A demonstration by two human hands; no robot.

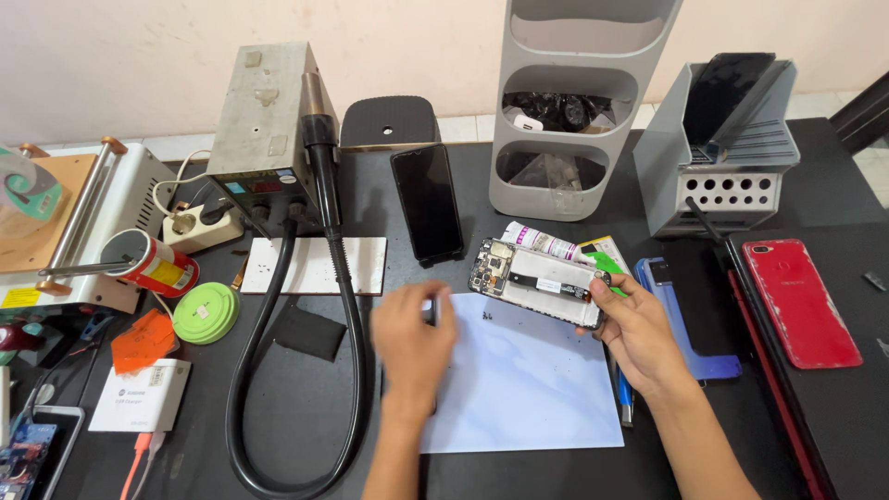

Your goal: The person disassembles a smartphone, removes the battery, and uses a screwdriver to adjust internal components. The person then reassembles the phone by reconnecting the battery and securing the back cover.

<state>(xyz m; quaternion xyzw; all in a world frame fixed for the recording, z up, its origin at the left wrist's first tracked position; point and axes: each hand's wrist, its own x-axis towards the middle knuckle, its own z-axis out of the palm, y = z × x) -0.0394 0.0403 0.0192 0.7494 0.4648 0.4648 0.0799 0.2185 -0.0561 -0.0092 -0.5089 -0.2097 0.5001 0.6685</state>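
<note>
My right hand grips an opened phone by its right end, holding it above the white sheet with its circuit boards facing up. My left hand lies palm down at the sheet's left edge, fingers together over a small dark object that shows only as a sliver by the fingertips. A few tiny dark screws lie on the sheet near the phone. A black phone lies just behind my left hand.
A hot-air station with a black hose stands at the left. A grey shelf tower and a grey box are behind. A red phone, a blue phone, a green round tin and a white tile lie around.
</note>
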